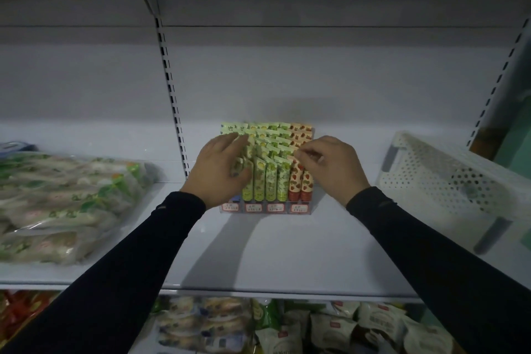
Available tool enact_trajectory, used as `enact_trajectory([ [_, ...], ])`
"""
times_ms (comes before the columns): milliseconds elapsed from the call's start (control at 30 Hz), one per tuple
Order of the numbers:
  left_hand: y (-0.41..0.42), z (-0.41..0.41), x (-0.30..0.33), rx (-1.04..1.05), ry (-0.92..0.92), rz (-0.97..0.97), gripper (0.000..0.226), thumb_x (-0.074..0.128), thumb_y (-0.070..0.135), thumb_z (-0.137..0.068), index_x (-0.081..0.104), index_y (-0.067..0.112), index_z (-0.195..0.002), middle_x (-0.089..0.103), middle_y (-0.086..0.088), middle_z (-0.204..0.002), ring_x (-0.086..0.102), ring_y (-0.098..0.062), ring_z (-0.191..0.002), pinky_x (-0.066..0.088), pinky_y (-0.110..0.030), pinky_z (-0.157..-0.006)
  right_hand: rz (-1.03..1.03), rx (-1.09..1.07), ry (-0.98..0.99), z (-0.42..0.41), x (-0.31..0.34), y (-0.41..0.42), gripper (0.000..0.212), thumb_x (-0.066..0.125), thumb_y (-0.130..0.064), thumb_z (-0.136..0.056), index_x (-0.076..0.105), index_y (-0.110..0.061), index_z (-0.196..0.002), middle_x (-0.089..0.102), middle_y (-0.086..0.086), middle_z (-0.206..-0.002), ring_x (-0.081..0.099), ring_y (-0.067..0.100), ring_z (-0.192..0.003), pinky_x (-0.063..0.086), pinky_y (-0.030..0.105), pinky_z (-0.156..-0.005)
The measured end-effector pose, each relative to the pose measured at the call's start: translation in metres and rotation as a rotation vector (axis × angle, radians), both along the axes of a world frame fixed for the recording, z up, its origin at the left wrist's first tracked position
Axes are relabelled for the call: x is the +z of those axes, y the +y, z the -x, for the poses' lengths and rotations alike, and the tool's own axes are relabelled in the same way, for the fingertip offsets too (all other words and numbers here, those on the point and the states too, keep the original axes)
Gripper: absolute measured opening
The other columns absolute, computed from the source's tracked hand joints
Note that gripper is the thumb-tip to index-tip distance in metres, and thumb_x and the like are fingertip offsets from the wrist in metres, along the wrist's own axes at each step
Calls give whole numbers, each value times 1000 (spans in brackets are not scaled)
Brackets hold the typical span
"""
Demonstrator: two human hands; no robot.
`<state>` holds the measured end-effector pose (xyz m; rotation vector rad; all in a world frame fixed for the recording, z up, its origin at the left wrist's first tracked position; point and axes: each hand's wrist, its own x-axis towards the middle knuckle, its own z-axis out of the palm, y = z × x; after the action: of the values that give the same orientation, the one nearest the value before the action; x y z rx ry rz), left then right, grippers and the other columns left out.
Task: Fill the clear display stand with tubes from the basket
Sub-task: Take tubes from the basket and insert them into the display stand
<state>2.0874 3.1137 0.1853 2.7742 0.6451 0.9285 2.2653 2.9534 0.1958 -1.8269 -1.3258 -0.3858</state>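
Observation:
The clear display stand (pixel 265 210) sits mid-shelf, packed with rows of upright tubes: green ones (pixel 270 181) in the left and middle columns, red strawberry-print ones (pixel 300 185) on the right. My left hand (pixel 219 172) lies over the stand's left columns, fingers fairly straight against the green tubes. My right hand (pixel 330 165) hovers at the right columns, its fingertips curled and pinching the top of a red tube. The white perforated basket (pixel 448 178) stands on the shelf to the right; its inside is hidden.
A large clear bag of wrapped snacks (pixel 63 204) fills the shelf's left side. A slotted upright (pixel 172 95) runs up the back wall. Packaged goods (pixel 287 325) crowd the lower shelf. Bare shelf lies in front of the stand.

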Motion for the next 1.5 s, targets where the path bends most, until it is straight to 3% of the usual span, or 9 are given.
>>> enact_trajectory([
  [167,14,19,4,111,-112,87,50,56,25,-94,47,15,-142,46,-7,-145,38,-25,-134,29,-33,-109,144,77,-59,11,0,22,26,64,-37,-90,74,-17,-102,59,-2,-97,54,11,-88,46,28,-84],
  [333,22,21,-10,61,47,42,49,60,34,-95,48,25,-141,41,-6,-148,37,-27,-135,32,-37,-108,234,40,-92,17,-2,36,27,63,-37,-91,76,-14,-94,57,3,-96,51,16,-91,44,31,-83],
  [467,24,16,-17,55,-16,58,39,60,24,-95,57,20,-134,51,-5,-137,50,-24,-122,40,-31,-97,257,7,-112,15,-1,41,30,63,-37,-90,75,-13,-77,54,1,-83,47,15,-81,41,31,-74],
  [667,29,12,-14,71,-34,78,36,58,15,-95,60,21,-130,58,-4,-123,58,-20,-101,34,-19,-81,253,-37,-110,16,0,46,31,63,-36,-91,76,-10,-80,57,3,-90,46,11,-80,36,27,-72],
  [1033,26,10,-18,63,-76,19,34,57,9,-95,63,15,-128,61,-11,-119,60,-28,-96,38,-24,-80,215,-40,-108,15,-4,51,25,66,-32,-90,77,-12,-80,55,1,-87,47,14,-82,37,29,-73],
  [1233,26,11,-19,58,-65,-11,38,60,15,-94,58,16,-132,56,-11,-123,60,-27,-93,48,-30,-78,224,-35,-119,14,-4,50,24,65,-36,-90,75,-14,-87,52,-2,-89,50,17,-90,35,27,-75],
  [1300,25,12,-19,57,-84,-46,42,64,16,-91,57,15,-133,55,-12,-124,58,-29,-101,50,-35,-82,208,-30,-109,14,-5,48,24,65,-37,-89,74,-16,-95,54,-1,-95,51,18,-93,36,27,-77],
  [1400,24,9,-15,34,-108,-132,40,72,15,-85,64,12,-125,59,-15,-119,55,-34,-106,46,-37,-84,159,-4,-63,16,-4,45,30,67,-36,-88,71,-17,-111,56,2,-105,52,17,-97,41,28,-84],
  [1500,23,4,-8,-2,-92,-180,35,75,17,-83,69,12,-117,63,-13,-114,55,-35,-106,46,-39,-86,108,31,-61,18,0,45,24,67,-36,-88,74,-18,-103,54,-1,-100,53,16,-95,43,28,-84],
])
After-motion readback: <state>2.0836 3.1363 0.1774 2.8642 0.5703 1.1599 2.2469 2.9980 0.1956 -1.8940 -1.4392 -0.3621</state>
